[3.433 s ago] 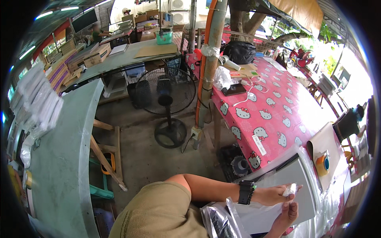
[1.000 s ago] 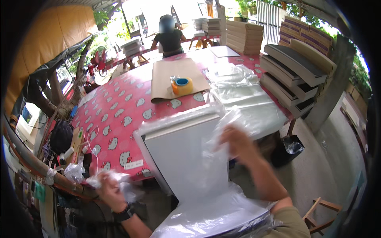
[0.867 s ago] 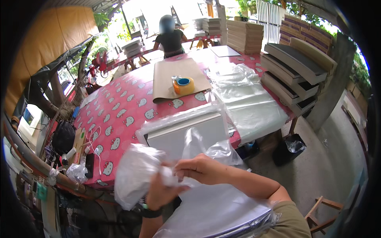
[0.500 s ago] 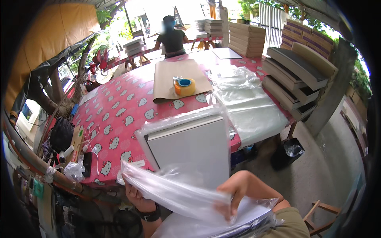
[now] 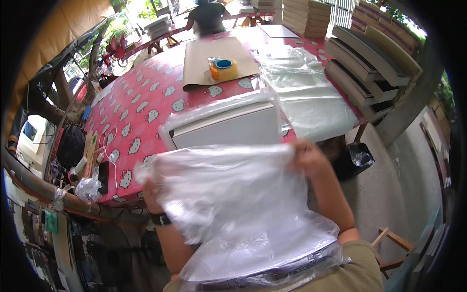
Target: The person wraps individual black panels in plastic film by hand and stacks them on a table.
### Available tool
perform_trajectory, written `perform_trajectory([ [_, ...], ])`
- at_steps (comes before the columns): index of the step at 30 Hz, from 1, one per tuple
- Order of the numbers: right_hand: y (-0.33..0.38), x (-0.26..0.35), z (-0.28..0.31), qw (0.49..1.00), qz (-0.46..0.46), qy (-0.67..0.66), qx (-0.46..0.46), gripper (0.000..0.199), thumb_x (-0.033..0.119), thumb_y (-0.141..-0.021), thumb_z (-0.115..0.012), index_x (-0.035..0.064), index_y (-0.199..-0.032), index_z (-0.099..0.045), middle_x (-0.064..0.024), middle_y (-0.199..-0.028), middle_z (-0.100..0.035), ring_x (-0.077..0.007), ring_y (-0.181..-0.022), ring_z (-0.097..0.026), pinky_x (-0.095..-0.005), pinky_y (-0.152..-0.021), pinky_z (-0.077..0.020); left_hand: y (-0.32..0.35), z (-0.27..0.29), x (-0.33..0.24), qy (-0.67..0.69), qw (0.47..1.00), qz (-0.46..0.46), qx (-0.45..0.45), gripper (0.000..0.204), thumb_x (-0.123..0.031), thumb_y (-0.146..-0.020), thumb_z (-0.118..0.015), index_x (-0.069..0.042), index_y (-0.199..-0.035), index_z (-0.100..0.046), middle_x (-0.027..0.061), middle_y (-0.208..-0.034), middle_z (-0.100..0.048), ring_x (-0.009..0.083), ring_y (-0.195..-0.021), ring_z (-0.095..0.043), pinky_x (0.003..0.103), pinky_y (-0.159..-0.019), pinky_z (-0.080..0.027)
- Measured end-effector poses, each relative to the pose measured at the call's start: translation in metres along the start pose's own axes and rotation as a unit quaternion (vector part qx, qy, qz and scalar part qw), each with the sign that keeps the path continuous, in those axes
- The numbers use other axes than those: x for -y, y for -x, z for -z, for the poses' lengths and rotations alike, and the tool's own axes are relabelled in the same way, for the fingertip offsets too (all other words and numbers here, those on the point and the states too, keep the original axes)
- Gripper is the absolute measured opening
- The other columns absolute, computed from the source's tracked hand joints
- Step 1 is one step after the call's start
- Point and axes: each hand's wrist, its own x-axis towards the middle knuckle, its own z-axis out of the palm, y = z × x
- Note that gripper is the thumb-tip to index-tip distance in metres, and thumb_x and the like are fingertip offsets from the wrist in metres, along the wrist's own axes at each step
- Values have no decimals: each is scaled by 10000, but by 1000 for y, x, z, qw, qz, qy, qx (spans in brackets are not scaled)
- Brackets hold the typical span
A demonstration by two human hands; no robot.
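Observation:
A clear plastic bag (image 5: 228, 180) is stretched between my two raised hands, blurred by motion. My right hand (image 5: 307, 156) is closed on its upper right corner. My left hand (image 5: 153, 192), partly veiled by the plastic, grips its left edge. The bag's lower part lies around a flat white panel (image 5: 253, 263) with a dark edge, tilted against my lap. Just beyond, a second white panel (image 5: 228, 127) in clear plastic leans at the table's near edge, its lower part hidden behind the bag.
The table (image 5: 141, 114) has a pink patterned cover. On it are brown paper (image 5: 199, 53), a tape dispenser (image 5: 224, 70), flat plastic bags (image 5: 316, 107) and stacked panels (image 5: 360, 73). A bin (image 5: 352, 160) stands below right. A person (image 5: 208, 19) is at the far side.
My right hand has risen from low by the panel to the bag's upper right corner. The plastic, bunched diagonally before, is now spread wide. The view has tipped down.

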Motion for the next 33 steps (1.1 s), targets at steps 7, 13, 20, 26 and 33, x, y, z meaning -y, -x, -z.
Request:
perform_trajectory([
  [7,-52,14,-7,827,107,434,-340,218,58,-743,-548,55,-948,-622,37,-528,-446,-35,-447,-352,-204,-421,-283,-50,-60,-31,-337,932,-133,10,465,-15,-659,-628,-31,-1113,-533,75,-773,-627,158,-493,-451,285,-485,-384],
  [13,-12,64,-14,977,-86,15,-195,77,77,-743,-572,21,-777,-613,13,-552,-507,-33,-464,-434,-190,-413,-318,-25,-32,-56,-216,974,-57,-16,183,-56,-695,-614,-29,-876,-610,63,-730,-608,135,-518,-521,257,-477,-392],
  [20,3,-5,9,942,-167,-136,-257,227,81,-792,-561,29,-1011,-535,-37,-818,-597,-105,-640,-579,-217,-562,-481,-4,-18,-12,146,884,427,122,112,-136,-769,-532,-62,-850,-511,-20,-612,-478,33,-415,-355,168,-350,-236],
  [26,62,-98,17,917,-149,-194,-316,147,146,-832,-547,60,-948,-518,12,-732,-544,-47,-578,-506,-186,-498,-432,79,-29,44,50,852,518,60,113,-121,-774,-498,-69,-874,-506,2,-625,-472,39,-426,-348,166,-341,-242],
  [33,107,-207,0,885,-96,202,-409,206,119,-818,-452,47,-1003,-508,-37,-863,-494,-120,-762,-473,-233,-770,-392,234,34,204,-329,873,111,343,253,-121,-731,-549,-11,-952,-493,124,-670,-543,283,-535,-515,320,-446,-401],
])
